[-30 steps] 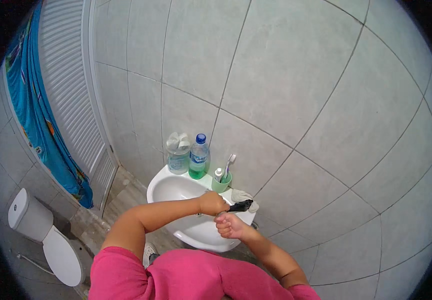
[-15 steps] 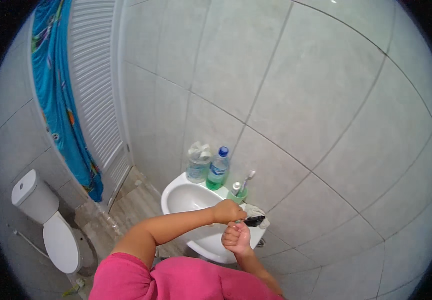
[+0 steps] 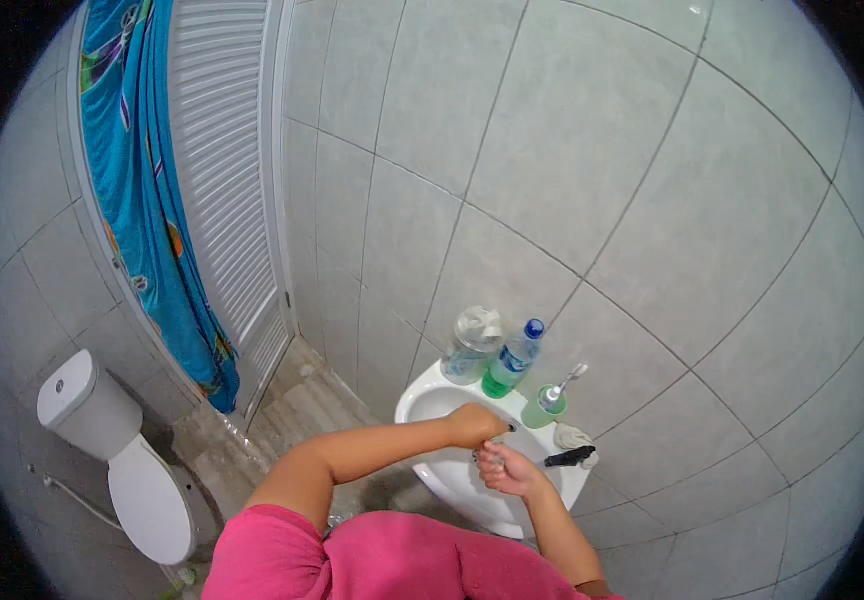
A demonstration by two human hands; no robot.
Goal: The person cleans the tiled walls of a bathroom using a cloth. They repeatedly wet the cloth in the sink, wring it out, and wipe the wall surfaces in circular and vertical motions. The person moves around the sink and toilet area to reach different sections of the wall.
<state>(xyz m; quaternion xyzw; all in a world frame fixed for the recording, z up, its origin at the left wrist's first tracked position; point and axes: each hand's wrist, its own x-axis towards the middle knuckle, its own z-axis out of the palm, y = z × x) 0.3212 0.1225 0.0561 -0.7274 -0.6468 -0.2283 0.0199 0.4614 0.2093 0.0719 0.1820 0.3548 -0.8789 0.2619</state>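
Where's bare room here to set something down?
The toilet lid, in front of the tank, looks bare. A narrow patch of sink rim looks free in front of the black object. The sink's back is crowded with the clear container, bottle, green cup and whitish bundle; the left hand and right hand meet over the basin.

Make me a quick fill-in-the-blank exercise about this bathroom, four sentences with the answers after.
1. The left hand and right hand are close together over the white ____.
2. The cap of the plastic bottle is ____ in colour.
3. The toothbrush stands in a cup coloured light ____.
4. In the picture, the toilet lies to the ____ of both hands.

Missing words: washbasin; blue; green; left.
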